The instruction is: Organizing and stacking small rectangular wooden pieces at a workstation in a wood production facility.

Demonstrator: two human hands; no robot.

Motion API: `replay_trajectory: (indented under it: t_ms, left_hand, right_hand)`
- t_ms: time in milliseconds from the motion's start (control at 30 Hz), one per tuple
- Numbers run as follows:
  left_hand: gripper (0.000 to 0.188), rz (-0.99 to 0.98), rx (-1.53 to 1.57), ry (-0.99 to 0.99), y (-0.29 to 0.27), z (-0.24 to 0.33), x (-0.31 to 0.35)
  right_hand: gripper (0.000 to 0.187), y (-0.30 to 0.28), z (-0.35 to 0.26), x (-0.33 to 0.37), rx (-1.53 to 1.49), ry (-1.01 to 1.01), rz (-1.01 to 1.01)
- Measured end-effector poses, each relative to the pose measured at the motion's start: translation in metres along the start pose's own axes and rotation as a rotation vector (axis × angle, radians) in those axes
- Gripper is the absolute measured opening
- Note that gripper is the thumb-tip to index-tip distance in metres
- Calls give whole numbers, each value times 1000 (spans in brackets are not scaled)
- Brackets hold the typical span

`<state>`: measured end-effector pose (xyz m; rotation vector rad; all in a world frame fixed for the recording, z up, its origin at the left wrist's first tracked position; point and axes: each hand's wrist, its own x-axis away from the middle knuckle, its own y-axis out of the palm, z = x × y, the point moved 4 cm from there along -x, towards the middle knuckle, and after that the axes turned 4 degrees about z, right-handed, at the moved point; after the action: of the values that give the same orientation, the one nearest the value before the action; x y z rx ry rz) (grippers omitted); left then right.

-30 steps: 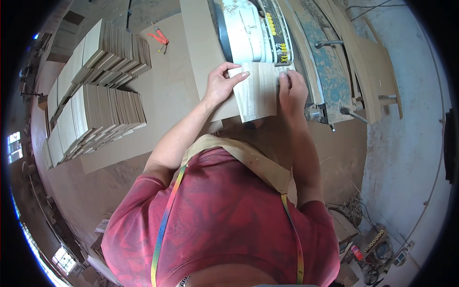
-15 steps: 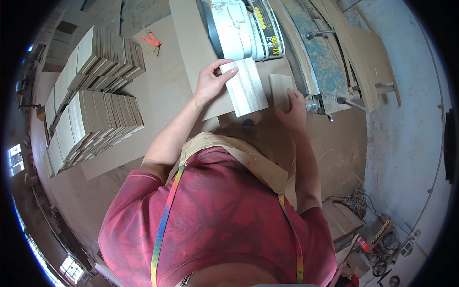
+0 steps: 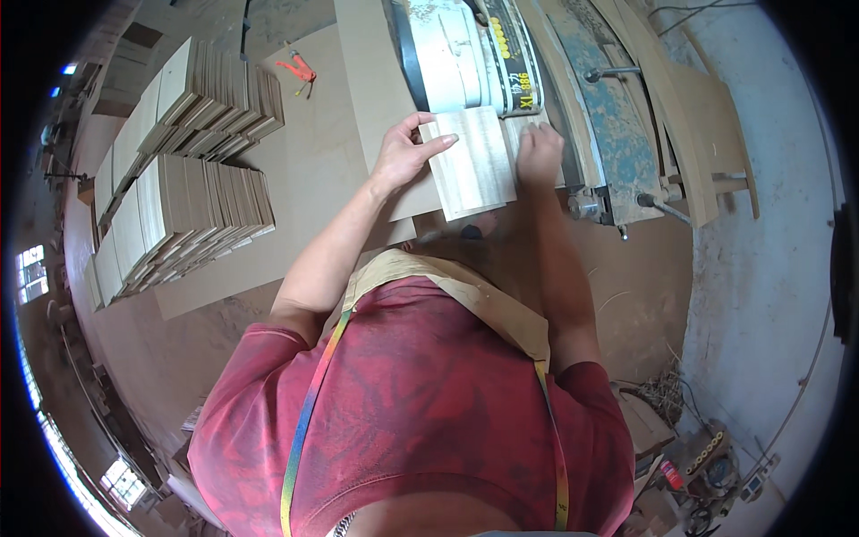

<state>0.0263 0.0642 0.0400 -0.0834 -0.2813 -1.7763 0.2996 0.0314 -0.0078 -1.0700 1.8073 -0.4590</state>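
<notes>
My left hand (image 3: 401,159) is closed on the edge of a pale rectangular wooden board (image 3: 474,170), thumb on top and fingers underneath. A second edge shows along the board's near end, so at least one more piece seems to lie beneath it. Just to the right, my right hand (image 3: 540,159) has its fingers curled at another small wooden board (image 3: 516,132), mostly covered by the hand and the first board. That hand is slightly blurred. Both hands are just in front of a white plastic container (image 3: 452,63) with a dark label.
Stacks of thin wooden boards (image 3: 201,192) stand at the left. Red-handled pliers (image 3: 300,69) lie on a brown sheet (image 3: 313,134). To the right is a worn blue machine bed (image 3: 617,134) with protruding metal handles, beside a pale wall (image 3: 761,268). Tools and clutter (image 3: 716,465) sit lower right.
My right hand has moved away from me, up beside the container, and its fingers have curled in. My left hand still holds its board, with a lower edge now showing. The whole view has shifted slightly.
</notes>
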Motion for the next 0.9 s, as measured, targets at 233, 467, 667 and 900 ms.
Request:
replay_trajectory:
  t_ms: [233,467,667,900]
  left_hand:
    - [41,196,-152,74,9,-1,-4]
    - [38,112,-149,83,-2,-1,-7]
    - [45,-180,67,7,-22,3,-4]
    - [53,-186,43,-4,-19,-2,-9]
  right_hand:
    - [64,-62,-131,5,73,-87,-223]
    - [68,-88,-65,44,51,121,-177]
    - [60,-46,-7,73,171,99,-137]
    - [46,13,7,22,172,-164,79]
